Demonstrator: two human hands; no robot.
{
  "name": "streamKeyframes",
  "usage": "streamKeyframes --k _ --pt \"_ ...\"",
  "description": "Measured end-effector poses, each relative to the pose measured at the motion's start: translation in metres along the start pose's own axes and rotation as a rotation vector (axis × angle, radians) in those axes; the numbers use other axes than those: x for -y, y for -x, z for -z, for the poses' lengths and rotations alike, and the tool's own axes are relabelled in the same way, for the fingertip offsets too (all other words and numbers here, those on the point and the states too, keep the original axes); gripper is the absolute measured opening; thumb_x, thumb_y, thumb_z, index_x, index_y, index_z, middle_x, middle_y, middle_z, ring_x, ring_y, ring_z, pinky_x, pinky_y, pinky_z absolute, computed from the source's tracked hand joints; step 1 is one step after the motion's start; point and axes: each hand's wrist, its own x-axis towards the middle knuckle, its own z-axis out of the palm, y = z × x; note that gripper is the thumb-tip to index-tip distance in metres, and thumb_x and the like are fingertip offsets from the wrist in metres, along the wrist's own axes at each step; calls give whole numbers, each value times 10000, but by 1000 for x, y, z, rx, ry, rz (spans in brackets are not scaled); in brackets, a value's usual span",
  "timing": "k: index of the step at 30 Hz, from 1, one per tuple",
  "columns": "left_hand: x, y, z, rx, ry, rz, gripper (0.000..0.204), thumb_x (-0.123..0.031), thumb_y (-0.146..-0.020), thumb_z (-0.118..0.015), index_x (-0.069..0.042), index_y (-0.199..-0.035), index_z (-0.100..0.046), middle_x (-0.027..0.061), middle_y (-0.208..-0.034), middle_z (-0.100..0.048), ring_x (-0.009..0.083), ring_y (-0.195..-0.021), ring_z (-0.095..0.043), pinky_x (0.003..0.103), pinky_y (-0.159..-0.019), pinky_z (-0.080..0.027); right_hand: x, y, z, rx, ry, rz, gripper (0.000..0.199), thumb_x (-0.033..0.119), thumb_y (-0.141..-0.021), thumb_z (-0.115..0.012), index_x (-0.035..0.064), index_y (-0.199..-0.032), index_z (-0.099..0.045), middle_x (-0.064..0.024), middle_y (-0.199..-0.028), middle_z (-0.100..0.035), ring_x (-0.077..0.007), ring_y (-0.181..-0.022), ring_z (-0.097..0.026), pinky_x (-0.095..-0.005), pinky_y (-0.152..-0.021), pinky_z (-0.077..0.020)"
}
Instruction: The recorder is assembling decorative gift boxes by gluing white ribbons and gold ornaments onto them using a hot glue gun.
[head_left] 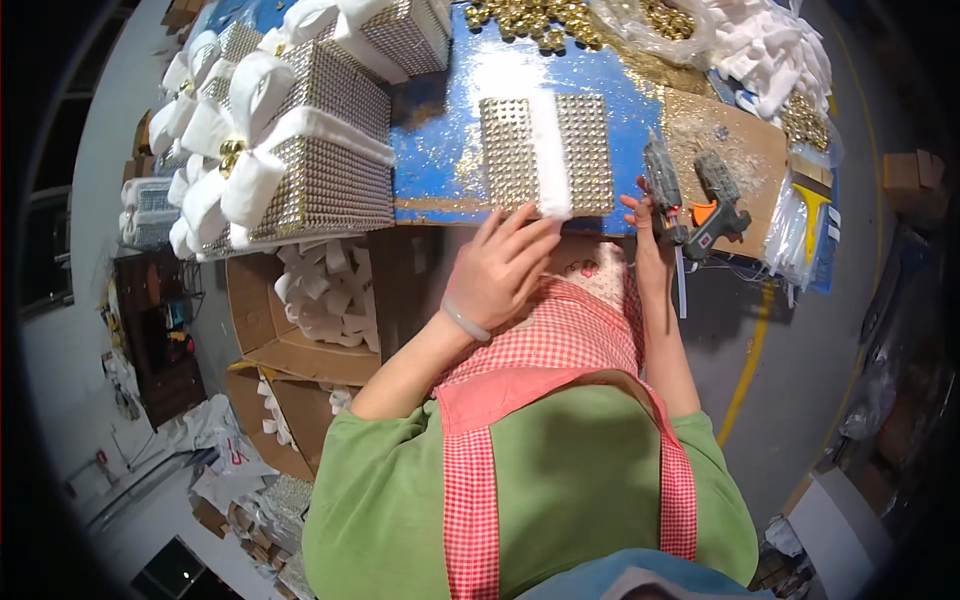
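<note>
A square piece covered in gold studs (587, 150) lies on the blue table, with a fuzzy white ribbon (549, 150) running down its middle. My left hand (502, 265) is at its near edge, fingers stretched out and the tips by the ribbon's lower end. My right hand (650, 240) is to the right of the piece, its fingers curled at a dark, crusted glue gun (663, 185); part of the grip is hidden. A white glue stick (682, 285) sticks out toward me from the gun. Beside it rests a second glue gun (718, 205) with an orange trigger.
Studded boxes (345, 175) with white bows stand at the left. Gold bells (545, 20) and white fabric pieces (770, 50) lie at the back. Cardboard (745, 150) lies under the guns, near a yellow scraper (811, 215). A carton of white bows (255, 310) sits below the table's left side.
</note>
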Motion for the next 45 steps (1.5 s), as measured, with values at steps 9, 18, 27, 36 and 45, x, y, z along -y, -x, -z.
streamKeyframes --k 9,18,27,36,45 --pt "53 7 -25 -391 198 456 675 -161 -749 -721 -6 -1328 -410 215 -1150 -567 329 -1046 -576 379 -894 -459 -28 -11 -10 68 -96 119 421 315 -957 -498 25 -1262 -492 -87 -1285 -524 -188 -1164 -510 -313 -984 -389" --pt "69 -39 -7 -311 103 413 353 -207 -785 -694 -10 -1070 -626 176 -885 -669 305 -784 -659 364 -677 -512 0 -34 -16 -27 -77 228 412 334 -883 -631 13 -1131 -556 -75 -1012 -625 -155 -944 -563 -304 -847 -437" --pt "100 -107 17 -79 -111 587 361 -400 -841 -590 -59 -899 -697 170 -723 -646 344 -701 -641 398 -628 -494 18 -94 -22 -53 55 160 383 390 -875 -616 17 -960 -609 -66 -850 -638 -141 -771 -585 -313 -711 -460" --pt "30 8 -24 -204 687 781 197 -167 -846 -648 29 -857 -666 63 -682 -635 81 -608 -550 249 -551 -442 15 -62 13 -71 -96 85 497 398 -942 -507 -19 -1213 -509 -158 -1136 -622 -196 -926 -646 -257 -707 -487" --pt "29 -7 -98 -17 1104 964 264 -219 -813 -692 -7 -971 -675 40 -842 -669 109 -718 -593 259 -641 -464 13 -46 19 -85 -84 50 481 393 -941 -512 -18 -1191 -520 -158 -1127 -628 -186 -877 -658 -244 -673 -485"
